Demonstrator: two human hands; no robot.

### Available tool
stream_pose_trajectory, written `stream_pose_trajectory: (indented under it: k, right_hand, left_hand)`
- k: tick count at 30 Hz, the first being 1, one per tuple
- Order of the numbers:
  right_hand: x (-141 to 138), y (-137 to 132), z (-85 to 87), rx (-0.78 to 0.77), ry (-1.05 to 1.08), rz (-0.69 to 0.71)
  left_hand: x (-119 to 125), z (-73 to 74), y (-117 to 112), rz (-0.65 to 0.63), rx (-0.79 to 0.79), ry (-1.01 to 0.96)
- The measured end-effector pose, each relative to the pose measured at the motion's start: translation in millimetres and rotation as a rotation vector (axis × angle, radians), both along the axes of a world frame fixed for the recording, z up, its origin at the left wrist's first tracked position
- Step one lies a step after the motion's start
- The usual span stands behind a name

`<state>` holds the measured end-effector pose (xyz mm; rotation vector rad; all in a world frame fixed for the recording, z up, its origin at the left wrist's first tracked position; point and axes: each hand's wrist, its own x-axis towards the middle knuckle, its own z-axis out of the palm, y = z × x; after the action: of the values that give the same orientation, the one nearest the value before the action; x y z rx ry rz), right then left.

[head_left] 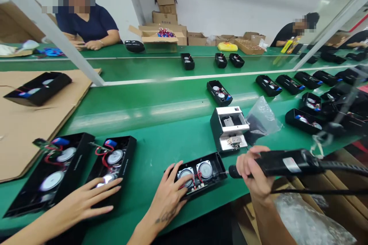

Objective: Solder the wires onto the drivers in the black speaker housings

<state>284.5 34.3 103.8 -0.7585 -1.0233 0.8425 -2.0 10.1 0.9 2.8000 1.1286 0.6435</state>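
At the lower left of the frame, another person's hand point(86, 199) lies flat on a long speaker housing point(110, 168). At the bottom centre, our left hand point(169, 195) presses down, fingers spread, on a small speaker housing point(201, 174) that sits on the green desk point(161, 122). To the right, our right hand point(253, 174) is clamped around an electric screwdriver point(284, 162), with its tip at the small housing's right end. We judge it best to pin the housing still and keep the driver straight.

The white label on the electric screwdriver point(287, 162) is unreadable.
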Motion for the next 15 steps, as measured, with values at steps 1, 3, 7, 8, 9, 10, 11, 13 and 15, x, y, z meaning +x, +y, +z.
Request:
stream_pose_trajectory:
  k: [1,3,7,8,9,10,11,13,15]
  right_hand:
    - [-6,-6,-0.6,0.019,-0.001,0.037]
    - [-16,-13,-3.6,0.025,-0.021,0.107]
    - [-31,-16,-13.9,0.000,-0.050,0.166]
    - [-33,-16,-16.4,-0.007,-0.052,0.163]
    - [-35,-16,-18.6,-0.012,-0.056,0.163]
    - [-36,-16,-20.4,-0.013,-0.059,0.164]
    - [-37,-16,-21.6,-0.014,-0.062,0.167]
    - [-38,-18,-21.0,-0.020,-0.066,0.170]
    - [-36,-18,-15.2,-0.033,-0.078,0.167]
  left_hand:
    - [0,0.4,0,0.000,-0.004,0.001]
    - [0,0.0,-1,-0.002,-0.014,0.006]
    - [-1,-3.9,-3,0.006,-0.028,0.019]
    - [-1,-4.9,-3,0.010,-0.030,0.019]
    - [-1,-5.9,-3,0.014,-0.032,0.017]
    - [-1,-6.8,-4,0.016,-0.034,0.014]
    - [-1,-7.5,-4,0.015,-0.036,0.011]
    - [0,-8.8,-5,0.015,-0.037,0.007]
    - [0,-10.0,-5,0.021,-0.041,0.005]
